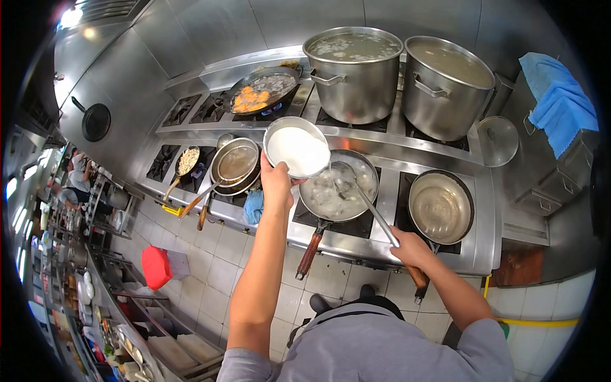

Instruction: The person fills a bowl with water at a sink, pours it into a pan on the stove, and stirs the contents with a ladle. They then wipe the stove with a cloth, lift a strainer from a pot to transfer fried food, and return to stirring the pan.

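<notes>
The left hand (276, 178) was partly closed on a bowl (294, 118) of white liquid (296, 149), thumb at its side, the other fingers mostly hidden. The bowl was above the left edge of a pan (365, 212) of bubbling liquid on the stove (471, 245). The right hand (410, 247) was closed around the ladle (375, 214), its head in the pan.

Left arm (259, 274) extended forward, nearly straight; left hand (277, 181) gripping, thumb (282, 167) visible. Right arm (457, 286) angled outward; right hand (412, 247) closed in a grip.
</notes>
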A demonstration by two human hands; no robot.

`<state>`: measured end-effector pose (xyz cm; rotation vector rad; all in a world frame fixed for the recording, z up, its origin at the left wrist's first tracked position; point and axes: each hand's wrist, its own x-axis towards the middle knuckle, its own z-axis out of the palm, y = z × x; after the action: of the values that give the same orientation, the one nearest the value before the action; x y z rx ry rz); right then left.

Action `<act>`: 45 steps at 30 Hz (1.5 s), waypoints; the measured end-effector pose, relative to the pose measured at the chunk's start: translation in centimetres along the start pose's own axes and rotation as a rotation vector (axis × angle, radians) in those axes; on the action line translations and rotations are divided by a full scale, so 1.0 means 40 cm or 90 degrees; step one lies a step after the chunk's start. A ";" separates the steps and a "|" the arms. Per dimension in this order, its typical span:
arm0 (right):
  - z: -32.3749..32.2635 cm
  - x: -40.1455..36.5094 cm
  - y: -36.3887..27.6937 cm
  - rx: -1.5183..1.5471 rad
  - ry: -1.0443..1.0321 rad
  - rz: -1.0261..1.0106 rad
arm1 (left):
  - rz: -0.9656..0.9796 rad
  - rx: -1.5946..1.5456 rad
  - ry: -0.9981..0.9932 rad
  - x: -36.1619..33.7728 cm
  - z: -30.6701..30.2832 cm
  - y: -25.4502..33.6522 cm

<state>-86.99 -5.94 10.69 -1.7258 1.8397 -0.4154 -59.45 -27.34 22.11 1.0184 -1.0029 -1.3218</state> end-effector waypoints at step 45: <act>0.120 0.088 -0.026 0.545 -0.207 0.084 | 0.023 -0.040 0.027 -0.012 -0.030 -0.019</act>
<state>-83.29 -8.75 6.84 -1.0019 1.2498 -0.6928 -58.49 -26.84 21.07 0.9723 -0.9384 -1.2898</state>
